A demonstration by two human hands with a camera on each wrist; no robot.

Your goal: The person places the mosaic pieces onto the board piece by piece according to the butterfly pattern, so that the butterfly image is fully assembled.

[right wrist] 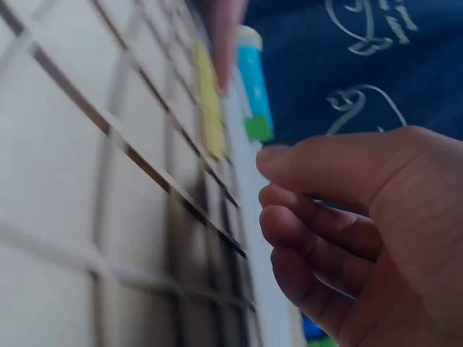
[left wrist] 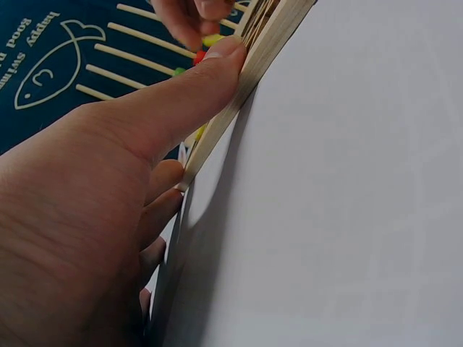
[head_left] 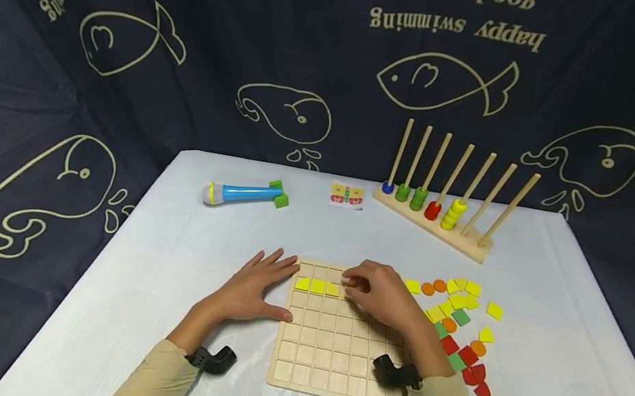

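Note:
A wooden grid board (head_left: 302, 372) lies on the table, with three yellow pieces (head_left: 318, 287) in a row of cells near its far left. My left hand (head_left: 249, 290) rests at the board's left side with fingers spread. Its thumb (left wrist: 210, 69) touches the wooden rim in the left wrist view. Over the far part of the board is my right hand (head_left: 386, 295), fingers bent, close to the right end of the yellow row. In the right wrist view its thumb (right wrist: 311, 163) and bent fingers stand slightly apart, and no piece shows between them.
Loose yellow, orange, green and red pieces (head_left: 468, 355) are scattered right of the board. A peg rack (head_left: 431, 226) with colored rings stands at the back right. Beyond the board lie a butterfly picture card (head_left: 347, 196) and a blue toy microphone (head_left: 246, 193).

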